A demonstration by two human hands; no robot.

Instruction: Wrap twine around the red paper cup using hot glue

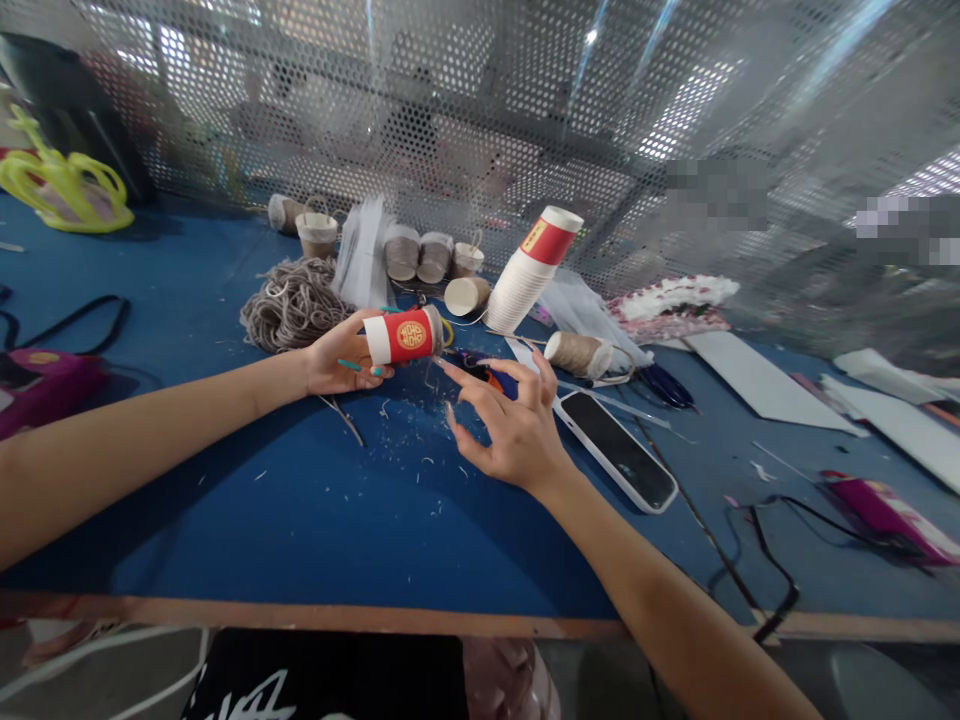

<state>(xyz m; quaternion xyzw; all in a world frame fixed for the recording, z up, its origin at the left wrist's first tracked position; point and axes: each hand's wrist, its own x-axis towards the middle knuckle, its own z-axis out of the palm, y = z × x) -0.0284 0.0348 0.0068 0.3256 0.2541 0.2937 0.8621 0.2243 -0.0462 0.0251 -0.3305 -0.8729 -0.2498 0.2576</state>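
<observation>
A red and white paper cup with a gold emblem lies sideways in my left hand, its base end to the left. Grey-brown cord is wound around the cup's right end. My right hand is just right of the cup, fingers spread and apart, with nothing visible in it. Behind my left hand sits a heap of grey cord. A tall stack of paper cups leans to the right behind my right hand. Several cord-wrapped cups stand or lie at the back.
A phone lies right of my right hand, near a cord-wrapped cup on its side. White boards and a purple tool are at the right. A yellow-green rack stands far left, before a mesh screen.
</observation>
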